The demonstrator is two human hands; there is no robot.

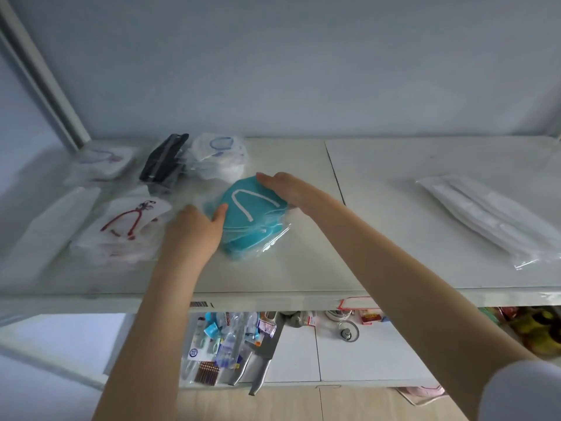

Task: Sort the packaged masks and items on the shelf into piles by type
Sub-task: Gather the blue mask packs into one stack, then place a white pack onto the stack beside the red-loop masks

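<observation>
Hands flat-fingered: left hand (194,226), right hand (282,188) press sides of teal mask stack (252,221) on shelf (303,268)

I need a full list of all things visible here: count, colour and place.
shelf: one, white, full width
teal masks: one bagged pile, teal, shelf centre
black masks: one pack, black, back left
blue-loop masks: one pile, white, behind teal masks
purple-loop masks: one pack, white, far back left
red-loop masks: one pile, white, front left
long pack: one, white, far left
flat packs: count unclear, white, right side
lower-shelf items: many, mixed, below
left hand: touches teal masks' left edge
right hand: rests on their far edge
</observation>
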